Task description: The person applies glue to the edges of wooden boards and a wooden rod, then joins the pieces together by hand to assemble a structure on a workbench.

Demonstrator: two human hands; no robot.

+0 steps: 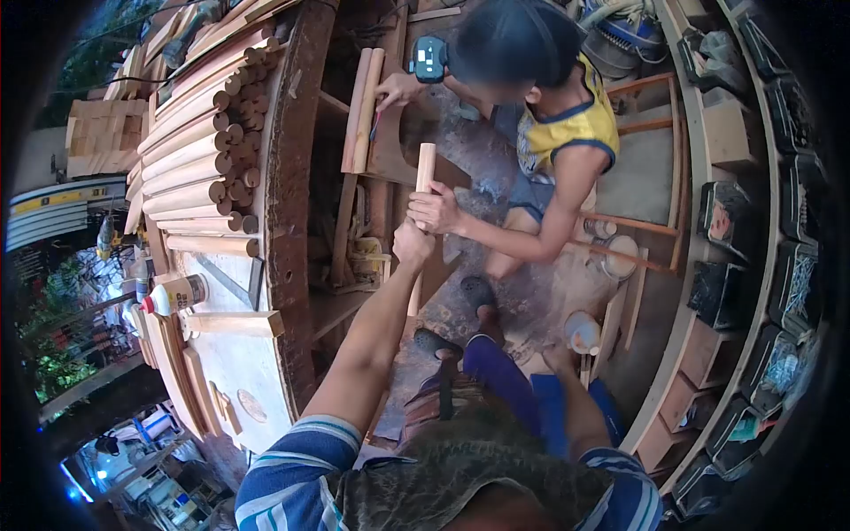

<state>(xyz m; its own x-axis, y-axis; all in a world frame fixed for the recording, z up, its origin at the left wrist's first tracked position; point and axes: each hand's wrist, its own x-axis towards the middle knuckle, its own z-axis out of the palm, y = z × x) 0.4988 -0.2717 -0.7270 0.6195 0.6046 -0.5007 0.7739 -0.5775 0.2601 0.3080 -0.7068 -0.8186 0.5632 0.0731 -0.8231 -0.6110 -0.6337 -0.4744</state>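
Note:
My left hand [413, 244] is wrapped round a pale wooden rod [427, 166] with a rounded side, which stretches lengthwise in front of me. A co-worker's hand [432, 211] grips the same rod just above mine. Low on the right, my right hand [560, 359] hangs near a round container [582, 333] and some blue cloth [551, 407]; its fingers are too unclear to make out. The co-worker's other hand [400, 89] holds a thin red-and-blue tool against two long wooden pieces [361, 115].
A workbench [288, 177] on the left bears a stack of rounded wooden rods [186, 168], a metal square [235, 281], a white bottle [177, 294] and a wood block [235, 324]. The co-worker [558, 133] crouches opposite. Shelves with black bins [722, 296] line the right.

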